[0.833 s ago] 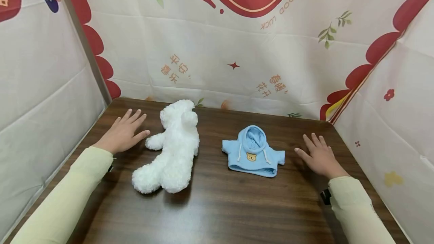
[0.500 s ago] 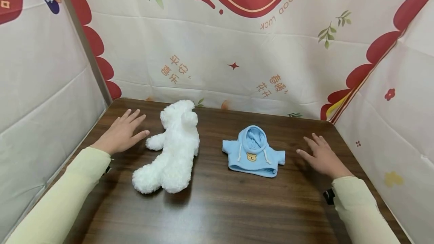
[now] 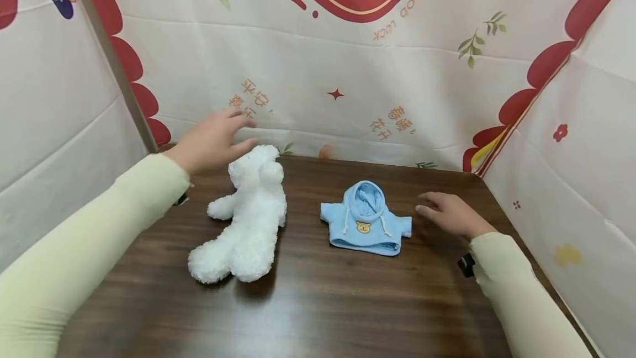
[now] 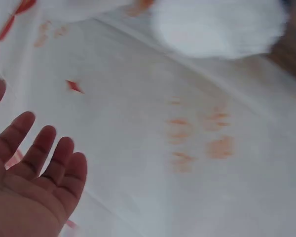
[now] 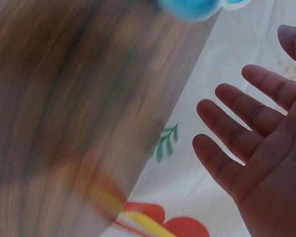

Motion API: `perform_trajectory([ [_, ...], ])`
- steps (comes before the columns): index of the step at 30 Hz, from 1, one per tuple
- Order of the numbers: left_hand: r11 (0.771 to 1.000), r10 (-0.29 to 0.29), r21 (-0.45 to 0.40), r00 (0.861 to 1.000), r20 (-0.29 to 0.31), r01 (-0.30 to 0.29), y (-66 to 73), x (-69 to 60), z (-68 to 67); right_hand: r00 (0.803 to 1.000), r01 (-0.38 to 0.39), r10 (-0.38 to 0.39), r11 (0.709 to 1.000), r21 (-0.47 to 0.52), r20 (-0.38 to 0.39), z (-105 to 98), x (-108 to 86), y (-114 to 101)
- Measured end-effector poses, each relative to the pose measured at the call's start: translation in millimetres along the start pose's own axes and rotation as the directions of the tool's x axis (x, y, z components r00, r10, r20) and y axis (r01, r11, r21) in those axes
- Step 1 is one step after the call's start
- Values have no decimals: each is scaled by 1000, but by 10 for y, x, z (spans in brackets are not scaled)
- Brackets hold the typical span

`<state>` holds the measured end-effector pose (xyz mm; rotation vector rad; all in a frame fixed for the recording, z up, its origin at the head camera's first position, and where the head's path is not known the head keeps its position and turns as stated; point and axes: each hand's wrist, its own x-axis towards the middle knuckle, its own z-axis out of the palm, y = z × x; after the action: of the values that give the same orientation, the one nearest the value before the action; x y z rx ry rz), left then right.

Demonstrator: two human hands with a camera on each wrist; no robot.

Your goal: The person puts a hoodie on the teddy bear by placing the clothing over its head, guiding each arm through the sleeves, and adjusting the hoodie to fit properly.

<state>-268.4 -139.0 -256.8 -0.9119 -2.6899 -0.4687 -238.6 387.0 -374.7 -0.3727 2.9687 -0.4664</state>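
A white fluffy stuffed bear lies on the left part of the dark wooden table, its head toward the back. My left hand is raised beside and above the bear's head, fingers extended. In the left wrist view, that hand holds nothing, and a blurred white fluffy part shows at the top. A small light blue hoodie with a bear face and white drawstrings lies flat to the right. Just right of its sleeve hovers my right hand; the right wrist view shows its fingers spread and holding nothing.
The brown wooden table runs up to a white printed cloth at the back. Similar cloth walls enclose the left and right sides. Black straps with cameras sit at the wrists.
My left hand has lifted and moved right, toward the bear's head. The right hand has shifted left, nearer the hoodie. Bear and hoodie lie as before; the head view has shifted slightly.
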Motion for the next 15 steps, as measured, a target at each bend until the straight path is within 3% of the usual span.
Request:
perform_trajectory([
  [4,999,-3,44,985,170,-4,533,463,25,1000,15,-16,998,57,17,6,114,-190],
  [8,997,-47,80,954,298,24,893,772,344,999,13,-16,997,80,33,31,202,-315],
  [11,996,-94,44,919,383,84,1089,912,679,998,-9,4,996,92,56,59,255,-358],
  [15,983,-148,-24,857,493,184,1308,1017,1054,995,-40,32,995,91,90,96,303,-390],
])
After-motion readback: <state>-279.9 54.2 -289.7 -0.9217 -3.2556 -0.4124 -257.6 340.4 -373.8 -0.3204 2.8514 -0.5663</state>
